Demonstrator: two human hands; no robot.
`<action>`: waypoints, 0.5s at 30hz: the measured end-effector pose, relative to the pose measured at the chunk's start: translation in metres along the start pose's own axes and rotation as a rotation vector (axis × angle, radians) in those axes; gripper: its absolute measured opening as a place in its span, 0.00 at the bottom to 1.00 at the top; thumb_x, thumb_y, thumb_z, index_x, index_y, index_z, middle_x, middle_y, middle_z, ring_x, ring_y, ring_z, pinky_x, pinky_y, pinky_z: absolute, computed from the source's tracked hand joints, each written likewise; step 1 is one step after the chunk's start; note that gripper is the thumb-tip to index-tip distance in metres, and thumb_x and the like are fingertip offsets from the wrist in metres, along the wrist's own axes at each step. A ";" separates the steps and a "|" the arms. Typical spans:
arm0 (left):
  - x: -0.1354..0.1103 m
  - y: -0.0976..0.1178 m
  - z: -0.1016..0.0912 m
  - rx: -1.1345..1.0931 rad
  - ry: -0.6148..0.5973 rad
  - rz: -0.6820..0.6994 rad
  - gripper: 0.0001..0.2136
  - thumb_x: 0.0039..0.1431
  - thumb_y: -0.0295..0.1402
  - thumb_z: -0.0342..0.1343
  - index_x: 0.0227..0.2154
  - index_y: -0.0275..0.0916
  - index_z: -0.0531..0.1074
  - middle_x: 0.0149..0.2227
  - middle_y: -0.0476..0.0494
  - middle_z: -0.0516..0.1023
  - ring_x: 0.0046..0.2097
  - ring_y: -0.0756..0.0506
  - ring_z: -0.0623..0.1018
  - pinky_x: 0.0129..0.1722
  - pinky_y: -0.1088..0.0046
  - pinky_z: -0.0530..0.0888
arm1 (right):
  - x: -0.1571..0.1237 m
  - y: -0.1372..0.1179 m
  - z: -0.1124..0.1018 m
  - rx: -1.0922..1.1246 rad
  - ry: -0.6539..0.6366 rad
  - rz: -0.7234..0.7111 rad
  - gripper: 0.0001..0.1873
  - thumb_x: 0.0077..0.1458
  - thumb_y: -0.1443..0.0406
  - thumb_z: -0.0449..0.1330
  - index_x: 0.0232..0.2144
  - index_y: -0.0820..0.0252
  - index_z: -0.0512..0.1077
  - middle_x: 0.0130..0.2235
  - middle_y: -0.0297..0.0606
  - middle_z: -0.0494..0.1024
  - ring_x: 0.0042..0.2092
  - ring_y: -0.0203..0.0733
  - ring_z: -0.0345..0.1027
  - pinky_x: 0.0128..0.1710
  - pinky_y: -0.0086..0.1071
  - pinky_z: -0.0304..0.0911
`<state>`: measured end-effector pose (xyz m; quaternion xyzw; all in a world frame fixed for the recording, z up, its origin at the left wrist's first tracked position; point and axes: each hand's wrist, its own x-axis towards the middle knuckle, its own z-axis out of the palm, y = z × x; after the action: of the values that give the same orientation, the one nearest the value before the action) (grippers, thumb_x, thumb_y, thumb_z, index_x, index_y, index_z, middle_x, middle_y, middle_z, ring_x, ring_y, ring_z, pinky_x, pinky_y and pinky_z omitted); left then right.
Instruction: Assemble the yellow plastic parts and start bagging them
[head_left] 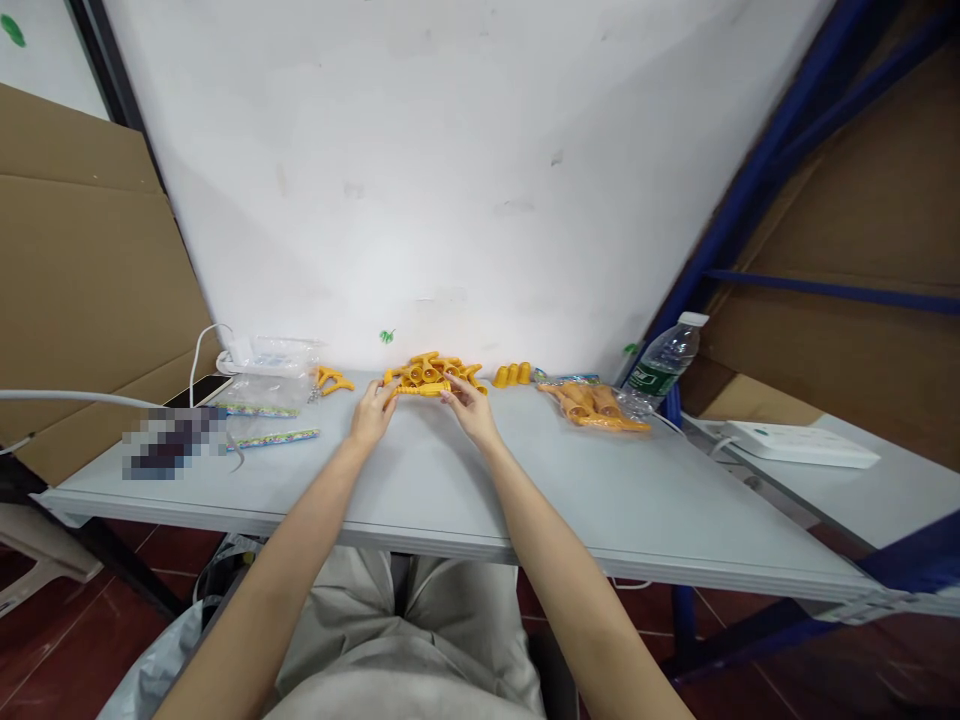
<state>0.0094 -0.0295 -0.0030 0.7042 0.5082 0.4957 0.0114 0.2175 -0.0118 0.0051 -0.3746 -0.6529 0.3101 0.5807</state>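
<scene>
Both my hands are at the far side of the grey table (pixel 431 480), with a long yellow plastic piece with a ridged handle (pixel 424 390) stretched between them. My left hand (pixel 373 410) closes its fingers on the left end. At the right end, my right hand (pixel 470 408) pinches the piece between thumb and fingers. Right behind it lies a heap of similar yellow plastic parts (pixel 427 364), some with round hollow ends. A forked yellow piece (pixel 334 380) lies left of the heap. Several yellow cups (pixel 513 375) stand in a row to its right.
Clear bags with orange pieces (pixel 592 405) lie at the right, near a tilted water bottle (pixel 667 360). At left are patterned strips (pixel 274 438), clear plastic packaging (pixel 277 365), a phone (pixel 199 392) and a white cable (pixel 82 396). A white wall (pixel 480 200) rises behind the table.
</scene>
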 end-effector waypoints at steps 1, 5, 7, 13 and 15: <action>0.000 0.000 0.000 -0.004 0.005 -0.005 0.14 0.61 0.31 0.54 0.49 0.44 0.75 0.45 0.41 0.72 0.34 0.51 0.75 0.41 0.76 0.72 | 0.000 -0.001 0.000 0.001 -0.001 0.011 0.32 0.47 0.45 0.62 0.50 0.56 0.74 0.37 0.40 0.79 0.36 0.44 0.72 0.45 0.44 0.69; 0.000 0.000 -0.002 0.011 0.013 -0.001 0.14 0.61 0.31 0.53 0.49 0.43 0.75 0.44 0.41 0.72 0.34 0.51 0.75 0.40 0.76 0.72 | -0.001 -0.004 -0.003 0.037 -0.092 0.021 0.34 0.46 0.44 0.63 0.51 0.55 0.73 0.36 0.38 0.79 0.36 0.44 0.73 0.46 0.44 0.68; 0.001 0.000 -0.003 0.039 0.006 0.012 0.14 0.61 0.31 0.53 0.49 0.43 0.75 0.45 0.41 0.72 0.34 0.51 0.75 0.40 0.76 0.72 | -0.001 -0.005 -0.006 0.067 -0.149 0.019 0.35 0.43 0.44 0.64 0.51 0.54 0.73 0.39 0.38 0.78 0.35 0.42 0.73 0.45 0.44 0.69; 0.002 0.000 -0.005 0.082 -0.003 0.061 0.14 0.62 0.31 0.52 0.49 0.44 0.74 0.46 0.40 0.71 0.35 0.50 0.75 0.39 0.76 0.72 | -0.005 -0.016 -0.007 0.050 -0.137 0.106 0.28 0.44 0.40 0.61 0.31 0.57 0.75 0.24 0.34 0.74 0.23 0.39 0.67 0.33 0.40 0.70; 0.002 0.000 -0.005 0.072 0.011 0.071 0.14 0.62 0.32 0.52 0.49 0.43 0.74 0.46 0.40 0.72 0.35 0.50 0.75 0.39 0.77 0.72 | -0.006 -0.021 -0.002 0.081 -0.096 0.161 0.28 0.45 0.39 0.59 0.24 0.57 0.72 0.19 0.32 0.70 0.18 0.36 0.61 0.26 0.39 0.69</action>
<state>0.0061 -0.0302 0.0012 0.7189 0.5006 0.4810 -0.0343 0.2173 -0.0277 0.0204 -0.3867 -0.6346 0.3998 0.5365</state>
